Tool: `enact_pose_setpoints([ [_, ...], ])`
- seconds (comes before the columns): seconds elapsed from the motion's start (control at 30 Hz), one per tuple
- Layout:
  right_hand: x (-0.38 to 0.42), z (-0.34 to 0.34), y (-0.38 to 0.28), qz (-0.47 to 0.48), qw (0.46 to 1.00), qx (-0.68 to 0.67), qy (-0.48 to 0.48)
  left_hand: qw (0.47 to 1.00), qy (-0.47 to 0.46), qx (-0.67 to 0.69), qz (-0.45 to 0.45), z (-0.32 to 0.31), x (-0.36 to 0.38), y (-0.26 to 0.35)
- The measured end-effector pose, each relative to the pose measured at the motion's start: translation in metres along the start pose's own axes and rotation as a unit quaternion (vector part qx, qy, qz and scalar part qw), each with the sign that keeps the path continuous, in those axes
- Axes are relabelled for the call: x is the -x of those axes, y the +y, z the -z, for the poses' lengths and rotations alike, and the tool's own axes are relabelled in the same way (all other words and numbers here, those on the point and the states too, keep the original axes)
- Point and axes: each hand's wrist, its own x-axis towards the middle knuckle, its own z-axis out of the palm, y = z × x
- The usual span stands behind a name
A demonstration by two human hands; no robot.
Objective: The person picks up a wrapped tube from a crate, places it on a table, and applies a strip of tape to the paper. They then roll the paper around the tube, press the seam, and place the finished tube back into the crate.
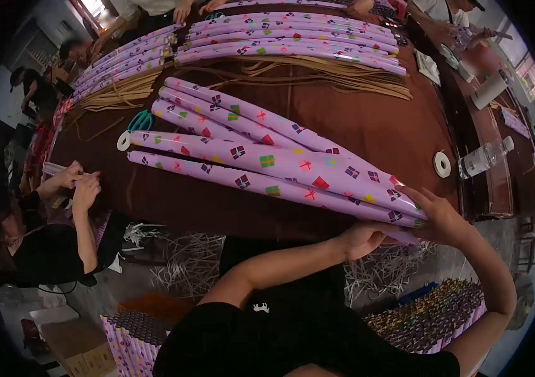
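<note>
While your hands meet at one end: the bundle of rolls [267, 160] fans away up-left across the table [368, 125].
Long axis: it runs from the tape ring [124, 141] at the far tips down-right to your hands.
Left hand [362, 240]: curled under the near ends, gripping them from below.
Right hand [434, 213]: fingers spread wide over the same ends, just right of the left hand.
Nearer hand: both touch; neither leads.

A person in a black short-sleeved top with a small white mark, both arms and hands bare.
</note>
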Motion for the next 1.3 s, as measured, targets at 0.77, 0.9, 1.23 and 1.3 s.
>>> enact_pose_setpoints([
  [0.77,-0.066,0.022,0.067,0.033,0.989,-0.120,-0.076,0.986,0.150,0.061,-0.041,-0.012,-0.028,0.013],
  [0.9,-0.071,0.022,0.074,0.000,0.983,-0.158,-0.095,0.984,0.164,-0.018,-0.073,-0.022,-0.029,0.016],
  [1.23,-0.071,0.008,0.071,-0.045,0.970,-0.225,-0.086,0.966,0.142,-0.137,0.169,-0.006,-0.013,0.045],
  [1.3,-0.072,0.010,0.072,-0.054,0.968,-0.231,-0.079,0.990,0.084,-0.070,0.090,-0.015,0.000,0.047],
])
